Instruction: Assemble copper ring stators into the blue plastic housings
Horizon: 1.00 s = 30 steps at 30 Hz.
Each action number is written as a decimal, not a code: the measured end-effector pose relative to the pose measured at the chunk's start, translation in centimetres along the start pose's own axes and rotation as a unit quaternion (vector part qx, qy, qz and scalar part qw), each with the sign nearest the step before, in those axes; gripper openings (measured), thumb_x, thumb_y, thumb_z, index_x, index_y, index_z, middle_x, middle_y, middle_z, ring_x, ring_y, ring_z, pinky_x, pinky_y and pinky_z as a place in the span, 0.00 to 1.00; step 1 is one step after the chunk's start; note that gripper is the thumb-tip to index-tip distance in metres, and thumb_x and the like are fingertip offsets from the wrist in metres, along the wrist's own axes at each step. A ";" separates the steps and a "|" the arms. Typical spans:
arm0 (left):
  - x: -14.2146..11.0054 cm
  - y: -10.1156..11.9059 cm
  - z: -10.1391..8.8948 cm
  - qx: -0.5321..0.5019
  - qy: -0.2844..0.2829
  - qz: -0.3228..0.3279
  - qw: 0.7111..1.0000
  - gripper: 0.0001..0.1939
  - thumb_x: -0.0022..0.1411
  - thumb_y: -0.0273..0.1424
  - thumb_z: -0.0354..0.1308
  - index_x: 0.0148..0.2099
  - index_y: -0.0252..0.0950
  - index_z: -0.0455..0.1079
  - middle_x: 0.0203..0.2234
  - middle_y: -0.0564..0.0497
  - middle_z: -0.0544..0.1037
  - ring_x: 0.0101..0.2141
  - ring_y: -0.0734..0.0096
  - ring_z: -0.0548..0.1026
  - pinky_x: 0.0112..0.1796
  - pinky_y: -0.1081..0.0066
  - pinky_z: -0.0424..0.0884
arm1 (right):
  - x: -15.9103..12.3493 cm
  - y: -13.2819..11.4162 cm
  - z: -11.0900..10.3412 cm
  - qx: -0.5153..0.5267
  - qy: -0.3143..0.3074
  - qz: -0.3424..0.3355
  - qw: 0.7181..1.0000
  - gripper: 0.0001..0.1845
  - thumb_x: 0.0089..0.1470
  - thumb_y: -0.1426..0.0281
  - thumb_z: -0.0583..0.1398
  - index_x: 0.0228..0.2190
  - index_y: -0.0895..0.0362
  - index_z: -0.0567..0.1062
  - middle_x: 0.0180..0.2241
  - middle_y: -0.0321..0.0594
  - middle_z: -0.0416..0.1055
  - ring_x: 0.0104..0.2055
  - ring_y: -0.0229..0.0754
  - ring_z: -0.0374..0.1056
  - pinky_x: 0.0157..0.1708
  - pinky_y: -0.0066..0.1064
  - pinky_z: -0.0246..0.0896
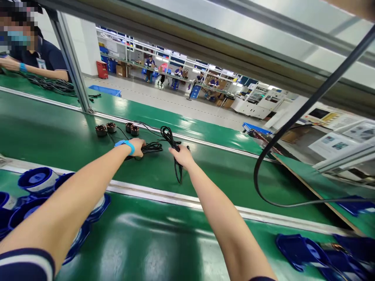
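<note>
Both my arms reach out over the green conveyor belt point(222, 168). My right hand point(183, 157), closed, grips a looped bundle of black cable point(167, 134) whose lower loops hang towards the belt. To its left, my left hand point(137, 147), with a blue wristband point(125, 146), is closed round a second coiled black cable point(154, 147) lying low on the belt; its fingertips are partly hidden. Beside the left wrist stand several copper-wound rings point(101, 130), which look like motor stators, with thin black leads trailing from them.
Blue plastic housings point(38, 179) cluster at the near left, and more blue parts point(304, 249) lie at the lower right. A metal post point(72, 62) rises at the left. A black strap point(259, 160) hangs at right. Across the line, a co-worker point(49, 58) sits near piled black cables point(55, 84).
</note>
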State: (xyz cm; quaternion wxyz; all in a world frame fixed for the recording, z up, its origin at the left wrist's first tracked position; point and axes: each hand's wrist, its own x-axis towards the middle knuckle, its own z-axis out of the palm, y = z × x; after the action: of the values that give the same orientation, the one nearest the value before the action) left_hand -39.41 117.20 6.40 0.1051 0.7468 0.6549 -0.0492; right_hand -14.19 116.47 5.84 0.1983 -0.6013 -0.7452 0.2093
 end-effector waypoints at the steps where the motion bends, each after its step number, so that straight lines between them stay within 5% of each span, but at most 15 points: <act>1: -1.1 0.2 -0.2 0.007 -0.010 0.036 0.999 0.26 0.58 0.32 0.67 0.58 0.35 0.69 0.52 0.44 0.75 0.50 0.59 0.75 0.52 0.57 0.71 | 0.0 -0.8 -0.4 -0.008 0.008 -0.011 1.000 0.26 0.65 0.51 0.54 0.48 0.60 0.74 0.45 0.45 0.76 0.47 0.47 0.73 0.43 0.32 0.64; 4: -4.7 1.6 0.2 0.040 -0.041 0.121 0.991 0.31 0.50 0.24 0.68 0.57 0.44 0.71 0.51 0.49 0.76 0.48 0.61 0.76 0.50 0.65 0.71 | -0.4 -3.5 -0.7 -0.042 0.006 -0.055 0.998 0.28 0.65 0.49 0.55 0.51 0.60 0.73 0.48 0.46 0.76 0.51 0.50 0.71 0.47 0.35 0.64; 8: -9.6 2.8 0.4 0.120 -0.046 0.132 0.983 0.29 0.40 0.21 0.72 0.47 0.43 0.78 0.45 0.46 0.80 0.49 0.52 0.76 0.52 0.60 0.70 | -1.7 -6.2 0.8 -0.104 -0.052 -0.108 0.987 0.28 0.61 0.50 0.61 0.53 0.58 0.73 0.50 0.49 0.76 0.53 0.54 0.71 0.50 0.39 0.64; 12: -17.2 2.2 -1.8 0.177 0.045 0.110 0.977 0.27 0.55 0.30 0.67 0.58 0.36 0.72 0.53 0.38 0.75 0.56 0.46 0.70 0.59 0.51 0.61 | -4.1 -6.3 3.2 -0.162 -0.143 -0.119 0.969 0.29 0.58 0.52 0.63 0.52 0.59 0.75 0.49 0.54 0.76 0.52 0.59 0.72 0.52 0.46 0.65; 15: -24.6 3.1 -0.9 0.212 0.183 0.135 0.950 0.30 0.57 0.36 0.67 0.60 0.38 0.70 0.55 0.39 0.74 0.58 0.43 0.68 0.60 0.47 0.58 | -6.2 -5.6 4.9 -0.189 -0.193 -0.113 0.956 0.47 0.51 0.43 0.64 0.61 0.61 0.67 0.54 0.58 0.72 0.55 0.64 0.69 0.54 0.53 0.64; 17: -29.1 5.0 2.1 0.195 0.259 0.198 0.925 0.31 0.55 0.39 0.68 0.60 0.41 0.70 0.55 0.41 0.75 0.58 0.41 0.68 0.61 0.44 0.55 | -7.4 -5.4 5.7 -0.217 -0.199 -0.105 0.950 0.65 0.41 0.40 0.68 0.68 0.63 0.55 0.59 0.63 0.67 0.58 0.69 0.65 0.57 0.59 0.60; 19: -32.0 7.8 6.5 0.114 0.313 0.249 0.909 0.20 0.59 0.37 0.64 0.54 0.47 0.72 0.49 0.51 0.79 0.52 0.54 0.72 0.59 0.52 0.55 | -8.0 -5.4 6.3 -0.219 -0.198 -0.101 0.950 0.72 0.36 0.42 0.72 0.69 0.65 0.49 0.60 0.67 0.64 0.59 0.72 0.63 0.58 0.60 0.59; 22: -33.2 12.0 13.6 -0.010 0.337 0.312 0.888 0.05 0.66 0.37 0.58 0.40 0.43 0.72 0.29 0.57 0.77 0.40 0.65 0.74 0.55 0.61 0.59 | -8.3 -5.5 6.8 -0.171 -0.203 -0.100 0.959 0.64 0.37 0.54 0.74 0.67 0.66 0.55 0.55 0.66 0.69 0.56 0.70 0.67 0.55 0.56 0.62; 25: -32.2 14.6 19.0 -0.104 0.368 0.341 0.859 0.06 0.67 0.34 0.60 0.36 0.41 0.70 0.23 0.58 0.72 0.34 0.70 0.70 0.51 0.63 0.61 | -8.3 -5.3 6.5 -0.116 -0.187 -0.078 0.972 0.55 0.35 0.64 0.73 0.63 0.66 0.62 0.52 0.62 0.73 0.54 0.67 0.69 0.54 0.52 0.64; 30: -31.4 14.7 21.8 -0.156 0.263 0.357 0.882 0.25 0.55 0.47 0.70 0.50 0.43 0.69 0.37 0.54 0.75 0.39 0.66 0.71 0.48 0.62 0.64 | -7.3 -6.2 1.5 0.084 -0.149 -0.012 0.985 0.27 0.40 0.68 0.69 0.45 0.60 0.75 0.43 0.47 0.78 0.45 0.50 0.74 0.45 0.37 0.70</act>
State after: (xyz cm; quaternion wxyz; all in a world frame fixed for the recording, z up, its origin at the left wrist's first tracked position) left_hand -27.80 80.21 -6.77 0.0542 0.8894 0.3465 0.2930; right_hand -18.59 108.05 7.73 0.1377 -0.5356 -0.7534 0.3557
